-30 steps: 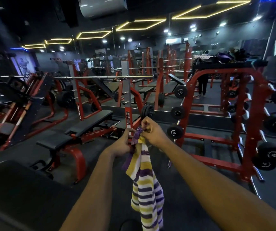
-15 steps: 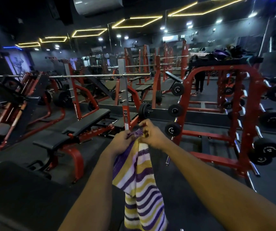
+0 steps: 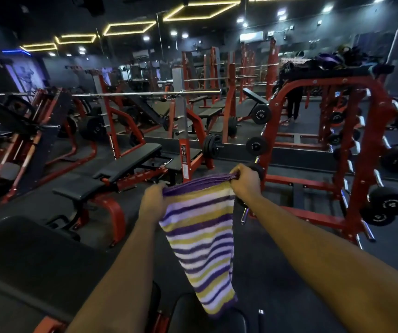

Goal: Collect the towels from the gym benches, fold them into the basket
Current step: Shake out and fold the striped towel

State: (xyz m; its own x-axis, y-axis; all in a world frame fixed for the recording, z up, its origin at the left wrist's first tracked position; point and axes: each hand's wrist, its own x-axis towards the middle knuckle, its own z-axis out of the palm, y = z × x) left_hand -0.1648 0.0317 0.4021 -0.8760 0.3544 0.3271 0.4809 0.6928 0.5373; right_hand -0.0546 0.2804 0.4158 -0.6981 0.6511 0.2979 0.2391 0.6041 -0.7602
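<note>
A towel (image 3: 200, 239) striped purple, yellow and white hangs in front of me, spread flat along its top edge. My left hand (image 3: 152, 203) grips the top left corner. My right hand (image 3: 244, 182) grips the top right corner, a little higher. The towel's lower end dangles over a dark padded seat (image 3: 193, 313) at the bottom of the view. No basket is in view.
A black bench pad (image 3: 24, 255) lies at my lower left. A red-framed flat bench (image 3: 111, 174) with a barbell rack (image 3: 183, 140) stands ahead. A red plate rack (image 3: 361, 164) with weight plates is at right. A person (image 3: 294, 97) stands far back.
My hands have moved apart, drawing the bunched towel out wide along its top edge. The view has tilted down slightly.
</note>
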